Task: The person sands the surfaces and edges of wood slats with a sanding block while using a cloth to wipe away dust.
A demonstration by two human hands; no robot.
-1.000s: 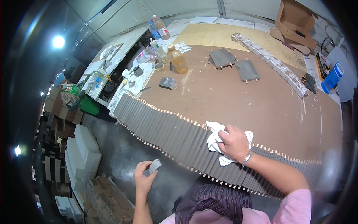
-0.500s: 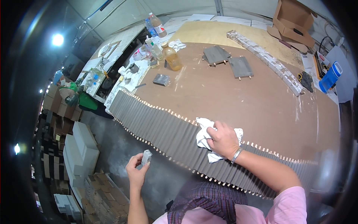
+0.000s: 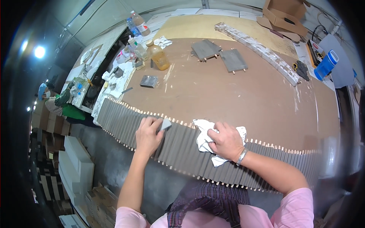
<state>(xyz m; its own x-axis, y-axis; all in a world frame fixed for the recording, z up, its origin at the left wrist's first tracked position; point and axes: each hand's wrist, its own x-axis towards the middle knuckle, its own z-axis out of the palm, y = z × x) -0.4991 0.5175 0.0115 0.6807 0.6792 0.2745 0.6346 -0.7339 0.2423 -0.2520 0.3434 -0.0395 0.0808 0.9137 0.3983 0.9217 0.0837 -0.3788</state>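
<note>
A long row of dark grey strips (image 3: 180,146) with pale wooden pegs sticking out at both ends lies side by side along the table's near edge. My left hand (image 3: 147,133) is closed round a small light grey block (image 3: 165,124), which looks like a sanding block, over the strips left of the middle. Whether the block touches them I cannot tell. Farther right, my right hand (image 3: 227,141) grips a crumpled white cloth (image 3: 204,133) lying on the strips. Its palm side is hidden.
Two grey panels with pegs (image 3: 233,60) lie on the brown table (image 3: 266,106). A dark grey block (image 3: 148,81), an amber bottle (image 3: 158,57) and other bottles stand at the left. A long paint-spattered bar (image 3: 258,53), a blue container (image 3: 326,65) and an open carton (image 3: 283,17) are at the right.
My left hand has moved up and forward from beside the table to over the strips, carrying the grey block. My right hand stays on the cloth. The whole view has shifted slightly.
</note>
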